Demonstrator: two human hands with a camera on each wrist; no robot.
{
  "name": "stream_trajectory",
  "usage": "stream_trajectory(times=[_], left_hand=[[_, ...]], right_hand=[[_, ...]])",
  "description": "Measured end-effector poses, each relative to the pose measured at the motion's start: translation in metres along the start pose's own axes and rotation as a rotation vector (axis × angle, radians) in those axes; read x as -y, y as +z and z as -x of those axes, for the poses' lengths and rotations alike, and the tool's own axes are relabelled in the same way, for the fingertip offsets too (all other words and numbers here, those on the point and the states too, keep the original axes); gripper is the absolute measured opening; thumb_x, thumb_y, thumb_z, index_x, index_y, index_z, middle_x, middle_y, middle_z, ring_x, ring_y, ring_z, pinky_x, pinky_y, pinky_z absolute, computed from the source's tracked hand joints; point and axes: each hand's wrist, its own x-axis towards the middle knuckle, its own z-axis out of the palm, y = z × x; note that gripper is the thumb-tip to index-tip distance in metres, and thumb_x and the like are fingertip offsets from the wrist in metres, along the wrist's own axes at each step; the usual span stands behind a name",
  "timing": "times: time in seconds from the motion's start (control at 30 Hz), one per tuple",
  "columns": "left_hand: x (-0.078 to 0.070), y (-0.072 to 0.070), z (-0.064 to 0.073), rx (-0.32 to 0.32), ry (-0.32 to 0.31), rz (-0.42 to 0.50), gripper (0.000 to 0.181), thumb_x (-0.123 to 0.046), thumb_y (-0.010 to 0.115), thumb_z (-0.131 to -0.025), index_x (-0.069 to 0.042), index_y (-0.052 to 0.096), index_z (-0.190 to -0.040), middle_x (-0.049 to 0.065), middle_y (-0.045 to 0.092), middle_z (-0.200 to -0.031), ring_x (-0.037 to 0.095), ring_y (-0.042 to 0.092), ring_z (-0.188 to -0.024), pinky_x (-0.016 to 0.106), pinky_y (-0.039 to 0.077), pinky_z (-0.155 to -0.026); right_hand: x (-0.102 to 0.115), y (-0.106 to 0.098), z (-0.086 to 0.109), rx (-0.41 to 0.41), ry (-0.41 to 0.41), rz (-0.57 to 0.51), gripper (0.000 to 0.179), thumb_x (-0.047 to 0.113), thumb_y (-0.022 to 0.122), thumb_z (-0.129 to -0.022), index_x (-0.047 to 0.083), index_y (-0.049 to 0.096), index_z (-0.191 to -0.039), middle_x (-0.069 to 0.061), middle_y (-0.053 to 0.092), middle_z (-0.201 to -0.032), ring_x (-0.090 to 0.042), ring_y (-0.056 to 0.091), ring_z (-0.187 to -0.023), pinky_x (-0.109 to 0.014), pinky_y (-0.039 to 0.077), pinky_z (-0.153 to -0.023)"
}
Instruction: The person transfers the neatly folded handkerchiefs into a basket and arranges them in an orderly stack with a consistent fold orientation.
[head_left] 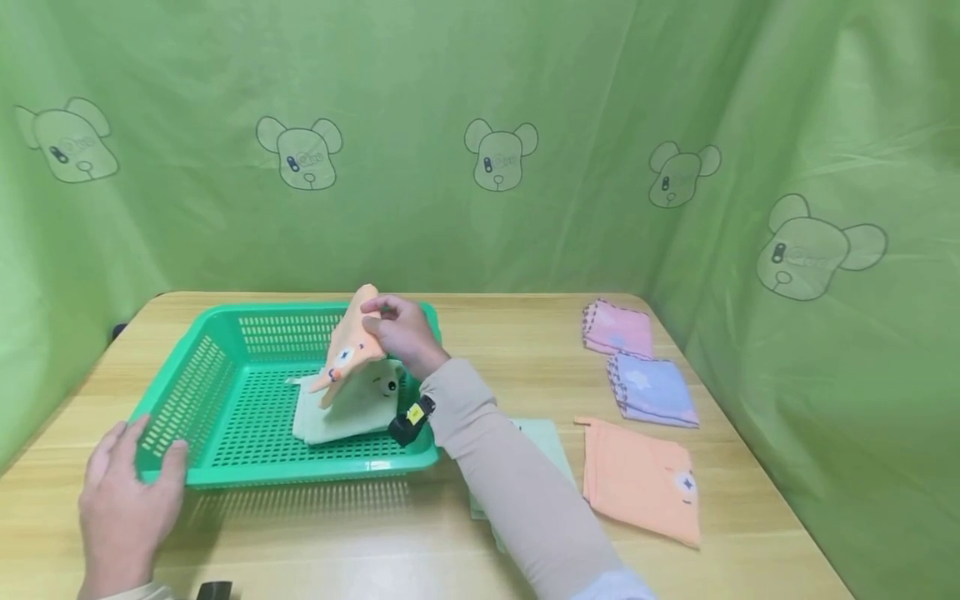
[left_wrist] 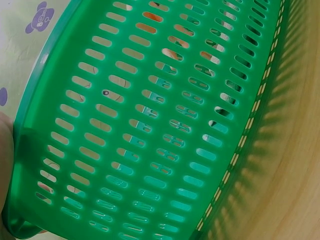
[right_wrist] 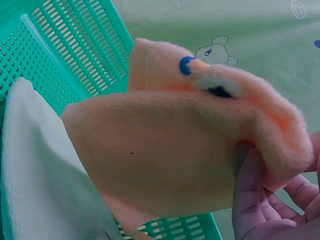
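While the right hand (head_left: 401, 329) pinches the orange cloth (head_left: 347, 337) over the basket (head_left: 262, 477), lowering it flat's probably tidiest. Left hand (head_left: 129, 496) sits spread at its rim.

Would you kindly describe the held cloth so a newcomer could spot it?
Find the green basket on the table. Over it, the right hand holds a folded cloth. It is orange, unlike the pale green cloth beneath it.
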Motion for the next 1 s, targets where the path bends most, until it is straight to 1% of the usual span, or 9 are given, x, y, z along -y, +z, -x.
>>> stream_trajectory(times=[0.13, 0.33, 0.43, 0.6, 0.67, 0.8, 0.87, 0.93, 1.0], left_hand=[[0.000, -0.001, 0.000, -0.005, -0.005, -0.001, 0.062, -0.029, 0.050, -0.098, -0.004, 0.030, -0.150, 0.027, 0.019, -0.155, 0.055, 0.019, -0.136, 0.073, 0.016, -0.104], [0.001, 0.000, 0.000, 0.008, 0.003, -0.003, 0.062, -0.029, 0.050, -0.098, -0.003, 0.029, -0.150, 0.027, 0.018, -0.155, 0.055, 0.018, -0.137, 0.076, 0.016, -0.103], [0.001, 0.000, -0.001, 0.011, 0.004, -0.008, 0.062, -0.029, 0.049, -0.098, -0.002, 0.028, -0.150, 0.028, 0.018, -0.155, 0.055, 0.018, -0.137, 0.076, 0.016, -0.102], [0.000, 0.000, -0.001, 0.007, 0.003, -0.004, 0.062, -0.029, 0.049, -0.098, -0.002, 0.029, -0.150, 0.028, 0.018, -0.155, 0.055, 0.018, -0.136, 0.076, 0.016, -0.102], [0.000, 0.000, -0.001, 0.007, 0.000, -0.005, 0.062, -0.029, 0.050, -0.098, -0.002, 0.029, -0.150, 0.028, 0.018, -0.155, 0.055, 0.018, -0.137, 0.076, 0.016, -0.103], [0.000, 0.000, -0.001, 0.007, -0.002, -0.011, 0.062, -0.029, 0.049, -0.098, -0.002, 0.029, -0.150, 0.028, 0.018, -0.155, 0.054, 0.018, -0.137, 0.075, 0.015, -0.103], [0.000, 0.000, -0.001, 0.007, -0.001, -0.011, 0.062, -0.029, 0.049, -0.098, -0.002, 0.030, -0.150, 0.028, 0.018, -0.155, 0.054, 0.018, -0.137, 0.075, 0.015, -0.103], [0.000, 0.000, 0.000, 0.008, -0.001, -0.011, 0.062, -0.029, 0.049, -0.098, -0.002, 0.029, -0.150, 0.028, 0.018, -0.155, 0.054, 0.018, -0.137, 0.075, 0.015, -0.103], [0.000, 0.000, 0.000, 0.006, -0.002, -0.008, 0.062, -0.029, 0.049, -0.098, -0.003, 0.030, -0.150, 0.028, 0.018, -0.155, 0.055, 0.018, -0.137, 0.075, 0.015, -0.103]], right_hand=[[0.003, 0.007, 0.001, 0.044, 0.009, 0.001, 0.016, 0.003, 0.062, -0.091, 0.007, 0.065, -0.106, -0.007, 0.063, -0.094, -0.015, 0.063, -0.074, -0.024, 0.056, -0.066], [0.006, 0.013, 0.003, 0.071, 0.012, -0.031, 0.017, -0.002, 0.060, -0.091, 0.005, 0.064, -0.106, -0.008, 0.063, -0.093, -0.017, 0.064, -0.077, -0.027, 0.058, -0.069], [0.005, 0.013, 0.003, 0.083, 0.025, 0.008, 0.017, -0.001, 0.059, -0.092, 0.008, 0.064, -0.106, -0.008, 0.062, -0.095, -0.018, 0.064, -0.079, -0.028, 0.058, -0.071], [0.000, 0.014, 0.000, 0.106, 0.058, 0.120, 0.018, 0.001, 0.059, -0.092, 0.013, 0.063, -0.104, -0.006, 0.061, -0.097, -0.018, 0.064, -0.081, -0.027, 0.058, -0.070], [-0.001, 0.015, 0.000, 0.126, 0.048, 0.128, 0.018, 0.001, 0.059, -0.093, 0.012, 0.063, -0.105, -0.006, 0.061, -0.099, -0.018, 0.064, -0.081, -0.027, 0.058, -0.071], [0.000, 0.018, 0.002, 0.162, 0.023, 0.075, 0.016, 0.001, 0.055, -0.096, 0.010, 0.062, -0.107, -0.006, 0.062, -0.109, -0.017, 0.065, -0.083, -0.028, 0.058, -0.072], [0.000, 0.020, 0.003, 0.180, 0.023, 0.063, 0.015, 0.001, 0.054, -0.097, 0.009, 0.061, -0.106, -0.007, 0.061, -0.110, -0.017, 0.065, -0.082, -0.028, 0.059, -0.071], [-0.001, 0.023, 0.003, 0.195, 0.031, 0.094, 0.014, 0.001, 0.054, -0.097, 0.010, 0.061, -0.105, -0.007, 0.062, -0.107, -0.017, 0.065, -0.080, -0.028, 0.059, -0.069], [-0.002, 0.025, 0.004, 0.208, 0.050, 0.147, 0.015, -0.001, 0.054, -0.096, 0.009, 0.061, -0.105, -0.008, 0.061, -0.103, -0.017, 0.064, -0.077, -0.027, 0.058, -0.067]])
